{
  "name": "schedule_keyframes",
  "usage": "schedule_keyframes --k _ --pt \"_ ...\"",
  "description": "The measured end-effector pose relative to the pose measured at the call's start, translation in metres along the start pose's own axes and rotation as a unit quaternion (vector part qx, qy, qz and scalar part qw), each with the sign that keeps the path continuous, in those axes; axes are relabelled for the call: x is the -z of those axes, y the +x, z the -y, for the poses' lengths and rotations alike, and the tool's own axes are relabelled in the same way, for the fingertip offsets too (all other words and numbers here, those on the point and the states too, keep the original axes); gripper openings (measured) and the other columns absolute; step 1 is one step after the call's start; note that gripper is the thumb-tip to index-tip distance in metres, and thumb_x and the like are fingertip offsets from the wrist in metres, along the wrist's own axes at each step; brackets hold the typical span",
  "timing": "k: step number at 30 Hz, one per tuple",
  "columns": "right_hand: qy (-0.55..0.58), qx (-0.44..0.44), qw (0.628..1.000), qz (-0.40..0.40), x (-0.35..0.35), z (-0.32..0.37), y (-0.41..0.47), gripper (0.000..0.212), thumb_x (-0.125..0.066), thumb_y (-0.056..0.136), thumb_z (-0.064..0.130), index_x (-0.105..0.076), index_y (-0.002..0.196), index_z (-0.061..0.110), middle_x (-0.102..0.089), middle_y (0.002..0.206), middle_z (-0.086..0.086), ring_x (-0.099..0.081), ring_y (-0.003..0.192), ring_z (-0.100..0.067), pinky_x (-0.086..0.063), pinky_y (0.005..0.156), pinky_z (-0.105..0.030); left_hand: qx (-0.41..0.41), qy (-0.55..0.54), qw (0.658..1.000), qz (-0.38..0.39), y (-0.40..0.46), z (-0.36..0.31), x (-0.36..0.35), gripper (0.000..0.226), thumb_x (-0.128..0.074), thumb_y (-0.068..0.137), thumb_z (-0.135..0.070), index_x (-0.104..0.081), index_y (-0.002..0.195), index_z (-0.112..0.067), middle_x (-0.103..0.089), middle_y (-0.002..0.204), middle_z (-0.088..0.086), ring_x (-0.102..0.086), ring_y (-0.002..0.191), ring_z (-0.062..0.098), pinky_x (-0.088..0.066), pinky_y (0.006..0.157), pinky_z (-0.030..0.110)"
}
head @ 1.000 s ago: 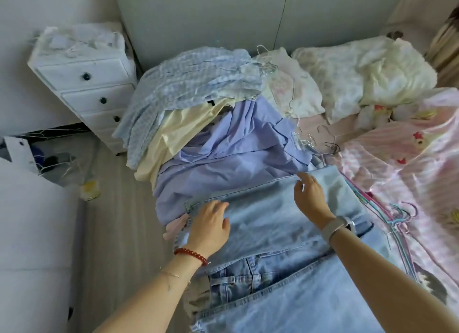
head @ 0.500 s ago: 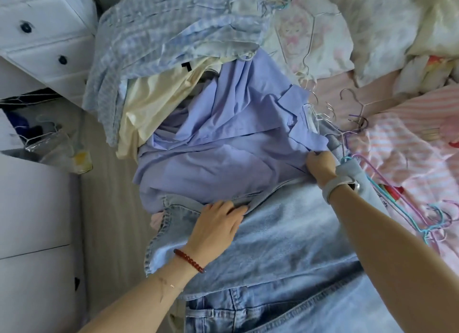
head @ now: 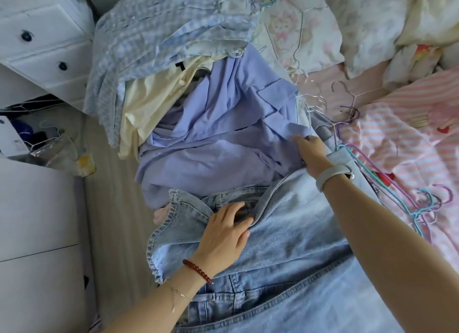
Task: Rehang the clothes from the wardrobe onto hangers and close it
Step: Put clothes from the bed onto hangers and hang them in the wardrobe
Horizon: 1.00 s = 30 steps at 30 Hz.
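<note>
Light blue jeans (head: 293,235) lie folded on the bed in front of me. My left hand (head: 224,235) lies on the denim near its frayed hem, fingers spread and tucked at a fold. My right hand (head: 311,154) reaches further back and pinches the far edge of the denim where it meets a lilac shirt (head: 223,134). Behind that are a pale yellow garment (head: 149,101) and a blue checked shirt (head: 159,34) still on a hanger. Loose wire and coloured hangers (head: 387,191) lie to the right.
A white chest of drawers (head: 42,42) stands at the back left. A white cabinet (head: 37,221) is at the left, with a strip of floor between it and the bed. Pillows (head: 367,19) and a pink striped quilt (head: 407,134) fill the right side.
My view has dropped closer to the pile. My right hand has gone further back to the edge of the lilac shirt. The denim's top layer has folded back under my left hand.
</note>
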State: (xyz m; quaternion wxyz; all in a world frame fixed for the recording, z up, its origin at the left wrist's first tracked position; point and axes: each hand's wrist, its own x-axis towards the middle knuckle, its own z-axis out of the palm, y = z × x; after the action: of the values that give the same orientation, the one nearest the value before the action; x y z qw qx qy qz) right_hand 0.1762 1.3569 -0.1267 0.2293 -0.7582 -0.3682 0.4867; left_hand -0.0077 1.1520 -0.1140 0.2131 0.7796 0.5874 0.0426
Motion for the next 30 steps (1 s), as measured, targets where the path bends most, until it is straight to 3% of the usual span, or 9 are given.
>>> schedule_keyframes --k 2,4,8,11,15,19,25,27,30 --pt "0.052 -0.027 0.998 0.014 -0.001 0.006 -0.005 0.021 -0.051 0.089 0.027 -0.052 0.08 0.008 -0.054 0.081 -0.009 -0.052 0.081 -0.023 -0.048 0.069 -0.036 0.016 -0.008 0.999 0.047 -0.003 0.001 -0.002 0.036 -0.049 0.093 -0.031 -0.055 0.127 -0.022 -0.034 0.146 0.009 -0.03 0.135 0.028 -0.033 0.104 0.043" --pt "0.091 -0.027 0.995 0.011 -0.002 0.013 -0.014 0.018 -0.052 0.087 0.024 -0.055 0.09 0.007 -0.057 0.092 -0.012 -0.055 0.086 -0.026 -0.049 0.08 -0.04 0.017 -0.012 0.997 0.079 -0.009 0.005 -0.006 0.043 -0.036 0.097 -0.036 -0.04 0.138 -0.027 -0.022 0.152 0.002 -0.017 0.139 0.019 -0.02 0.11 0.037" --pt "0.136 0.051 0.989 -0.007 -0.011 0.044 -0.044 0.021 -0.05 0.088 0.016 -0.061 0.095 -0.001 -0.054 0.07 -0.004 -0.051 0.068 -0.017 -0.042 0.056 -0.023 -0.002 -0.012 0.996 0.086 -0.017 0.009 -0.004 0.045 -0.034 0.097 -0.034 -0.032 0.142 -0.027 -0.029 0.149 -0.001 -0.022 0.137 0.015 -0.02 0.109 0.034" --pt "0.157 0.122 0.979 -0.047 -0.032 0.065 -0.084 0.027 -0.043 0.091 0.013 -0.059 0.096 -0.009 -0.049 0.068 -0.007 -0.039 0.054 -0.008 -0.033 0.043 -0.015 0.013 -0.076 0.997 0.031 -0.02 0.013 0.009 0.042 -0.039 0.097 -0.027 -0.04 0.139 -0.021 -0.039 0.144 0.001 -0.03 0.134 0.017 -0.025 0.11 0.034" --pt "0.18 0.155 0.97 -0.059 -0.067 0.035 -0.159 0.021 -0.036 0.097 0.011 -0.044 0.08 0.003 -0.039 0.064 0.001 -0.033 0.057 -0.006 -0.032 0.049 -0.011 0.094 -0.145 0.975 -0.141 -0.036 0.036 0.047 0.034 -0.051 0.091 -0.011 -0.054 0.124 -0.006 -0.057 0.122 0.011 -0.052 0.11 0.024 -0.042 0.096 0.038" --pt "0.119 0.172 0.978 0.028 -0.078 -0.047 -0.234 0.014 -0.036 0.098 0.015 -0.045 0.087 0.012 -0.045 0.063 0.004 -0.037 0.053 -0.003 -0.031 0.052 -0.02 0.181 -0.154 0.953 -0.188 -0.063 0.067 0.094 0.045 -0.049 0.094 -0.015 -0.04 0.137 -0.005 -0.042 0.138 0.013 -0.04 0.129 0.027 -0.034 0.104 0.035" --pt "0.01 0.294 0.945 0.147 -0.035 -0.079 -0.292 0.005 -0.048 0.094 0.018 -0.051 0.091 0.014 -0.038 0.04 0.007 -0.03 0.037 -0.005 -0.023 0.04 -0.016 0.043 0.027 0.987 -0.149 -0.065 0.057 0.155 0.06 -0.048 0.093 -0.011 -0.021 0.146 -0.017 -0.014 0.154 0.009 -0.014 0.141 0.032 -0.023 0.109 0.051" --pt "-0.017 0.324 0.939 0.115 -0.022 -0.074 -0.302 0.006 -0.053 0.092 0.02 -0.053 0.09 0.014 -0.038 0.039 0.008 -0.036 0.037 -0.002 -0.025 0.039 -0.014 0.032 0.057 0.988 -0.143 -0.064 0.047 0.166 0.054 -0.047 0.092 -0.009 -0.032 0.143 -0.019 -0.023 0.153 0.004 -0.012 0.142 0.029 -0.02 0.108 0.053" --pt "-0.09 0.347 0.932 0.052 -0.003 -0.073 -0.31 0.017 -0.051 0.093 0.023 -0.057 0.096 0.008 -0.049 0.053 0.001 -0.047 0.05 -0.009 -0.035 0.049 -0.023 0.027 0.111 0.975 -0.189 -0.08 0.029 0.175 0.025 -0.046 0.091 -0.011 -0.061 0.11 -0.008 -0.061 0.116 0.012 -0.047 0.121 0.028 -0.017 0.108 0.049"
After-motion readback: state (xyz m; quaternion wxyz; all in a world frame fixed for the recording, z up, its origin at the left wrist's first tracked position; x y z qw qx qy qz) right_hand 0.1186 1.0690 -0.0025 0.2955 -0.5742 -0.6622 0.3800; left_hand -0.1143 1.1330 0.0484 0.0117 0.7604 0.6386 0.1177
